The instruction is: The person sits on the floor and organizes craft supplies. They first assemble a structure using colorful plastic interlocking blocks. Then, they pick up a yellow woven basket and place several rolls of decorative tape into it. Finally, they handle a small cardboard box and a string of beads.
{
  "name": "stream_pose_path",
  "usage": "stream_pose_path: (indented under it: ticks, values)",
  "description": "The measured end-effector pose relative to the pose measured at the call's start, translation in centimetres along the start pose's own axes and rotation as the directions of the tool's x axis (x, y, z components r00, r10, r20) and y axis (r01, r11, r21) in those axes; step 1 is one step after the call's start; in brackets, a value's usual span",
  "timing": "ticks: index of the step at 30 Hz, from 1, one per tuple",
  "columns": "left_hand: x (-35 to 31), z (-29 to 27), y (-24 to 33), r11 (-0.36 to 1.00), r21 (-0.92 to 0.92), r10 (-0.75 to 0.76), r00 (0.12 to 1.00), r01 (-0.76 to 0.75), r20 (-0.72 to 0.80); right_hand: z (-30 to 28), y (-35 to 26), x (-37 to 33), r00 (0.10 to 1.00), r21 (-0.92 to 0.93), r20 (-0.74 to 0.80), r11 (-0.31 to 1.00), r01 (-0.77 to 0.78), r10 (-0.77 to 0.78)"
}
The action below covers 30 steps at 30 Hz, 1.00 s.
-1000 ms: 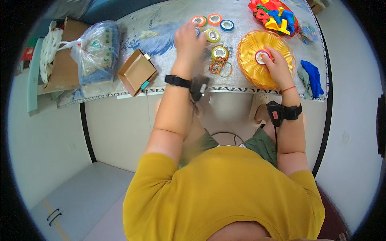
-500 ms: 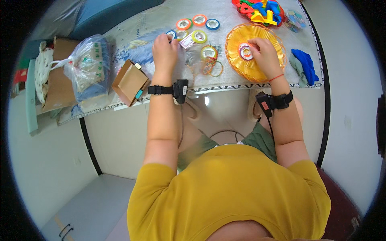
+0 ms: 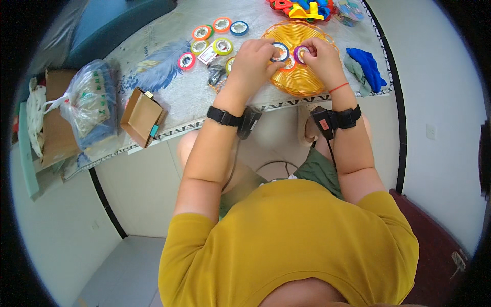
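I've got L hand (image 3: pixel 251 64) fingers pinching the blue roll (image 3: pixel 286 51), R hand (image 3: pixel 323 59) fingers narrow on the purple roll (image 3: pixel 297 55), both over the yellow basket (image 3: pixel 302 86). Orange roll (image 3: pixel 290 65) sits btwn, so blue could prob knock it b/c it's tight.

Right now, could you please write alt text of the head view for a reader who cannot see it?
Above a round yellow basket, the left hand holds a blue roll and the right hand a purple roll. More colourful rolls lie further left on the table, with an open cardboard box near its front edge.
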<state>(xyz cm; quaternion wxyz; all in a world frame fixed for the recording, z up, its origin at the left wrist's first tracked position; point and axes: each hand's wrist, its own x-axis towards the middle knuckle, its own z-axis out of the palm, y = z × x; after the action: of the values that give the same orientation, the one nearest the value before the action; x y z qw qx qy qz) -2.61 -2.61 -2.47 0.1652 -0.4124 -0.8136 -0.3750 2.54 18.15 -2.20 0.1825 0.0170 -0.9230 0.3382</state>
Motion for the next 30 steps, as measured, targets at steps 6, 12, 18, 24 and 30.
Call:
stream_pose_path:
  ticks: [6,12,18,24,30]
  values:
    - [0.7,0.3,0.6,1.000,0.021,0.007,0.998,-0.008,0.054,0.6,3.6,-0.7,0.998,-0.090,0.055,0.996,0.025,-0.021]
    - [0.8,0.2,0.6,0.987,0.063,-0.140,0.984,0.147,-0.111,0.6,0.2,-0.4,0.994,0.200,0.112,0.980,-0.014,-0.009]
    - [0.3,-0.2,-0.5,0.974,0.039,-0.214,0.964,0.222,-0.160,1.9,-1.3,-0.1,0.989,-0.070,0.150,0.997,0.027,-0.017]
    - [0.0,-0.4,-0.2,0.988,0.033,-0.144,0.974,0.152,-0.177,2.0,-2.7,-0.5,0.967,-0.164,0.224,0.974,0.157,-0.118]
    - [-0.7,-0.3,0.1,0.977,0.046,-0.202,0.975,0.207,-0.094,1.1,-4.1,0.1,0.922,-0.186,0.361,0.958,0.218,-0.140]
